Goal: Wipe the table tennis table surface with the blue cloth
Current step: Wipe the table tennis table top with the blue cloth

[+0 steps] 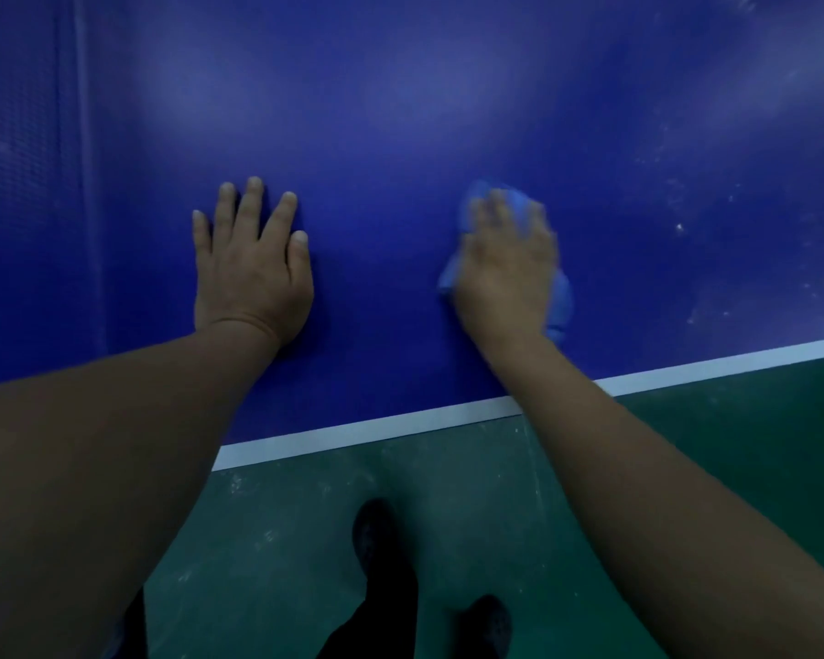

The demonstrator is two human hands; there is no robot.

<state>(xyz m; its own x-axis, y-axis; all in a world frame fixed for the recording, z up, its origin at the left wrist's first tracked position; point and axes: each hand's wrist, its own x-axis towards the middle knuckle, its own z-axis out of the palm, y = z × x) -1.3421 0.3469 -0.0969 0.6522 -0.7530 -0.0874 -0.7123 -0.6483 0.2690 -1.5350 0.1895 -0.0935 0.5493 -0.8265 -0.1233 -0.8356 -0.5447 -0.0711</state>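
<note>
Blue crumpled cloth [562,297], soft fabric: lying on the dark blue tabletop [400,135] near its white-lined near edge [367,432], right of centre. Right hand [505,264] is pressing flat on it, fingers spread and blurred, grip wide, cloth showing beyond the fingertips and toward the right edge. Left hand [253,264] is resting flat, holding nothing. White specks [681,228] are lying further right, likely next.

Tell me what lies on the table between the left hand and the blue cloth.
Nothing: in the head view, only bare blue table surface separates the flat left hand from the blue cloth under the right hand.
</note>
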